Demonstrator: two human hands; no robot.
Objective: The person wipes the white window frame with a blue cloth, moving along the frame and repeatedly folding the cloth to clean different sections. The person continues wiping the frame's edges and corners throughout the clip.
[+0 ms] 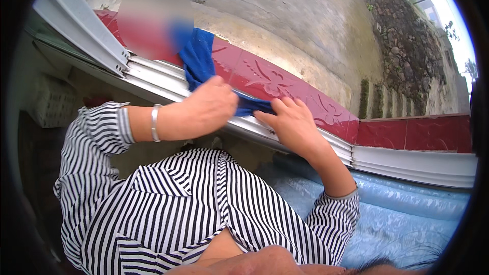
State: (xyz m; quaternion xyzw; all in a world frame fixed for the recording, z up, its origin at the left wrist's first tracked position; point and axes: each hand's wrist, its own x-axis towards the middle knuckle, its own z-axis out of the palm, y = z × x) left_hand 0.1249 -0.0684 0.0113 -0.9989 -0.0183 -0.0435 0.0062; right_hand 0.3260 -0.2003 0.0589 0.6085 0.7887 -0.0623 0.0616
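Observation:
A blue cloth (197,53) stretches across the white window track (175,85) and the red tiled sill. My left hand (210,108), with a silver bangle on its wrist, is closed around the cloth. To its right, my right hand (291,121) pinches the other end, and a short taut strip runs between the two hands above the track. Part of the cloth hangs loose beyond my left hand, over the red tiles (270,82). My left hand hides the middle of the cloth.
A white window sash (84,20) stands at the left. Shiny light-blue fabric (402,214) lies at the lower right, below the track. Outside are a concrete slope (305,25) and a stone wall (407,45). A blurred patch covers part of the sill at the upper left.

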